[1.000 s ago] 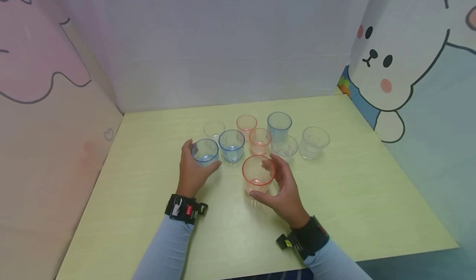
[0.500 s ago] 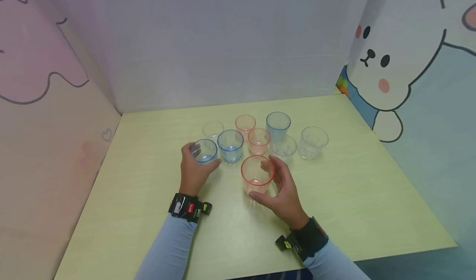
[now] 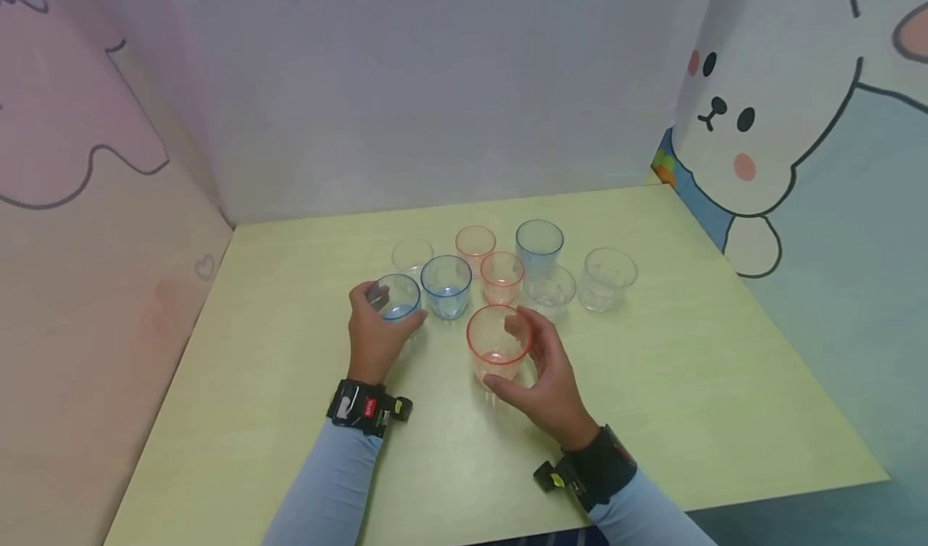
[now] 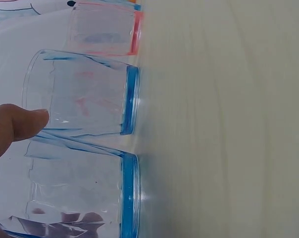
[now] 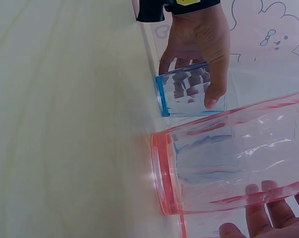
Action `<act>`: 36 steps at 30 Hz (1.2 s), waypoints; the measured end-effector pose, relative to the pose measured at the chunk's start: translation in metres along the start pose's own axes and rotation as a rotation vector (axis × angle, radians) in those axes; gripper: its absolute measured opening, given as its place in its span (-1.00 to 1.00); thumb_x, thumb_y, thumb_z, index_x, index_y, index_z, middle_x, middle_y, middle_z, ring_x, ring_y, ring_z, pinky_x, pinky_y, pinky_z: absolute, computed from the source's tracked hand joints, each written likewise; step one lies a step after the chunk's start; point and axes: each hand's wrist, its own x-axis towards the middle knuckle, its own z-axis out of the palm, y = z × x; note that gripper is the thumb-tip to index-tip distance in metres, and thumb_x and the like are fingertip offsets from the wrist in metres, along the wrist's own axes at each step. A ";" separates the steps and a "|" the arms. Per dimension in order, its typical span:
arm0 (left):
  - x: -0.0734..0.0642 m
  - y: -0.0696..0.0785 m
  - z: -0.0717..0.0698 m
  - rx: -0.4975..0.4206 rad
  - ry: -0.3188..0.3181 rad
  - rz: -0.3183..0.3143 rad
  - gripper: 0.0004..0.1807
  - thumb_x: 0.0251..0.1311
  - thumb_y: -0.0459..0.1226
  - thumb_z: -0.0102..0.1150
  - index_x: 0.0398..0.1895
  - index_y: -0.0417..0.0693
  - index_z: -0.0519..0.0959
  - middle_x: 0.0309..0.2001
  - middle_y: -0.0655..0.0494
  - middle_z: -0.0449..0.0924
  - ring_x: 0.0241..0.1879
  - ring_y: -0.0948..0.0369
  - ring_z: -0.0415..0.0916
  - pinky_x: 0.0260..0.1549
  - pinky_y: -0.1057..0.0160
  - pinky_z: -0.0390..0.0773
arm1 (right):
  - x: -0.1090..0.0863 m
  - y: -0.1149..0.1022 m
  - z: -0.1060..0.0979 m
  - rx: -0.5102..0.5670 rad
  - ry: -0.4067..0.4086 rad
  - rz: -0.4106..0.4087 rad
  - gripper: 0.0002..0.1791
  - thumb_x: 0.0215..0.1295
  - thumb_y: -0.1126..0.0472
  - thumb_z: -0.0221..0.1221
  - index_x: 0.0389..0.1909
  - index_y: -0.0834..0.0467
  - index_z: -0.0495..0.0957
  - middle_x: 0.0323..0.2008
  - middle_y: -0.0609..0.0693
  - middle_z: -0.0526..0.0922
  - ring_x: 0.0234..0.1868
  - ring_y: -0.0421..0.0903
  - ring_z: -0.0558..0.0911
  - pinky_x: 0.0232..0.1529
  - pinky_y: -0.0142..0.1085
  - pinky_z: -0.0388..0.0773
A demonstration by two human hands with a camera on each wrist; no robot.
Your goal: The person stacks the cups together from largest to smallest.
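Observation:
In the head view my left hand (image 3: 377,343) holds a clear blue-rimmed glass (image 3: 398,306), thumb on the near right side and fingers round the left and back. Its blue base (image 4: 130,198) stands on or very near the table in the left wrist view. A second blue-rimmed glass (image 3: 446,292) stands close beside it on the right. My right hand (image 3: 548,378) grips a red-rimmed glass (image 3: 497,351) nearer the front, thumb low in front and fingers behind. Its pinkish-red base (image 5: 164,173) is at the table surface. Both held glasses are upright.
Behind stand two smaller red-rimmed glasses (image 3: 502,280), another blue-rimmed glass (image 3: 540,248) and a colourless glass (image 3: 412,254) at the back left. Two more colourless glasses (image 3: 607,282) are at the right. White sheeting (image 3: 435,95) borders the pale yellow table (image 3: 689,385).
The head view has shifted slightly, moving the scene a little leftward. My left wrist has moved slightly right relative to the table. Both hands keep hold of the same glasses, which stay in place.

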 end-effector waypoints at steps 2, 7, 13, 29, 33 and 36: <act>-0.001 -0.002 0.000 -0.001 0.004 -0.008 0.07 -0.06 -0.10 0.64 0.46 0.00 0.12 0.40 -0.06 0.41 0.45 -0.01 0.37 0.40 -0.09 0.43 | -0.001 0.001 0.000 -0.008 -0.009 0.001 0.02 0.05 0.30 0.56 0.50 -0.02 0.21 0.38 0.00 0.49 0.45 -0.06 0.42 0.54 -0.20 0.25; -0.004 -0.003 -0.002 0.002 0.006 0.001 0.07 -0.04 -0.10 0.63 0.47 0.01 0.12 0.41 -0.05 0.40 0.45 0.00 0.36 0.39 -0.10 0.44 | -0.002 0.003 0.001 -0.018 -0.017 0.000 0.02 0.05 0.27 0.56 0.50 -0.02 0.21 0.37 -0.02 0.48 0.45 -0.06 0.42 0.55 -0.06 0.23; -0.006 -0.003 -0.005 0.008 0.021 0.019 0.06 -0.04 -0.12 0.64 0.45 0.00 0.13 0.40 -0.05 0.41 0.45 -0.02 0.37 0.40 -0.12 0.43 | -0.002 0.002 0.003 -0.016 -0.024 -0.002 0.02 0.06 0.27 0.56 0.50 0.00 0.20 0.38 -0.04 0.48 0.46 -0.04 0.42 0.54 0.06 0.22; -0.009 0.015 -0.013 0.023 0.052 0.095 0.01 -0.04 -0.10 0.63 0.42 0.02 0.17 0.35 -0.02 0.46 0.39 0.02 0.42 0.34 -0.12 0.49 | 0.001 0.003 0.002 -0.023 -0.017 0.000 0.01 0.06 0.25 0.56 0.49 0.05 0.20 0.39 -0.04 0.48 0.46 -0.08 0.41 0.55 0.13 0.20; -0.010 0.018 -0.014 0.017 0.053 0.104 0.00 -0.03 -0.10 0.63 0.42 0.02 0.18 0.35 -0.02 0.46 0.38 0.03 0.43 0.33 -0.12 0.50 | 0.001 0.002 0.002 -0.017 -0.017 -0.001 0.00 0.06 0.26 0.56 0.48 0.01 0.22 0.37 0.00 0.48 0.45 -0.05 0.42 0.54 0.15 0.21; -0.011 0.019 -0.015 0.010 0.051 0.107 0.00 -0.03 -0.10 0.63 0.42 0.03 0.19 0.34 0.00 0.47 0.37 0.04 0.44 0.31 -0.11 0.53 | 0.001 0.003 0.002 -0.017 -0.016 0.002 0.00 0.06 0.26 0.56 0.48 0.01 0.22 0.37 0.01 0.49 0.44 -0.06 0.42 0.54 0.14 0.21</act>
